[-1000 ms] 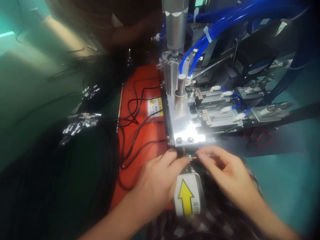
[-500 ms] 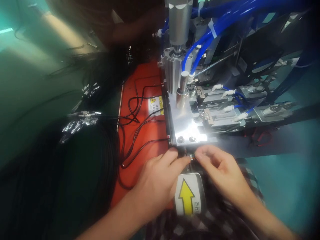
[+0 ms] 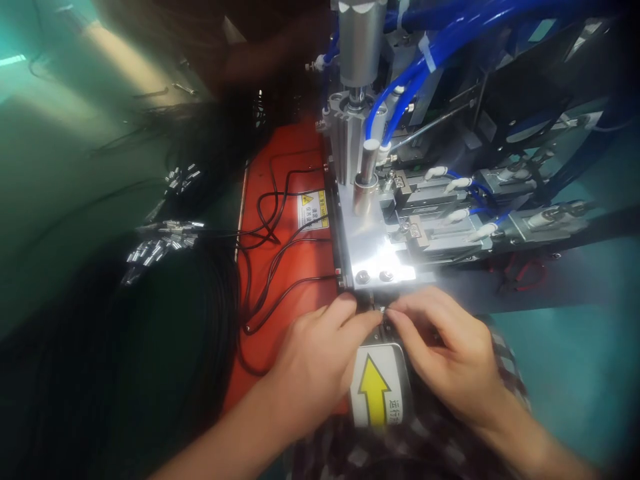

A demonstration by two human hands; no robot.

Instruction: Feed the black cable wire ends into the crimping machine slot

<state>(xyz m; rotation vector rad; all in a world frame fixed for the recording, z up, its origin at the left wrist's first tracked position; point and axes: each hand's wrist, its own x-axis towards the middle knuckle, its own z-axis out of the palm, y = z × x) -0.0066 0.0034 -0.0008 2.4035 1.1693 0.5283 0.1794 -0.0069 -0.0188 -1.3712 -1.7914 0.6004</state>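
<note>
Bare left hand (image 3: 317, 357) — angled toward two o'clock, fingers bent; bare right hand (image 3: 445, 347) — angled toward ten, thumb meeting forefinger; small silvery metal piece (image 3: 383, 309) between thumb-tips; whether either grips it, cannot tell.

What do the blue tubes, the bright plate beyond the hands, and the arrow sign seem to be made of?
Blue tubes: probably plastic, smooth; soft curves and highlights.
Plate: likely bare metal, polished; silver with strong glare.
Arrow sign: perhaps a printed label, fairly matt; flat colours without glare; paper or plastic unclear.
</note>
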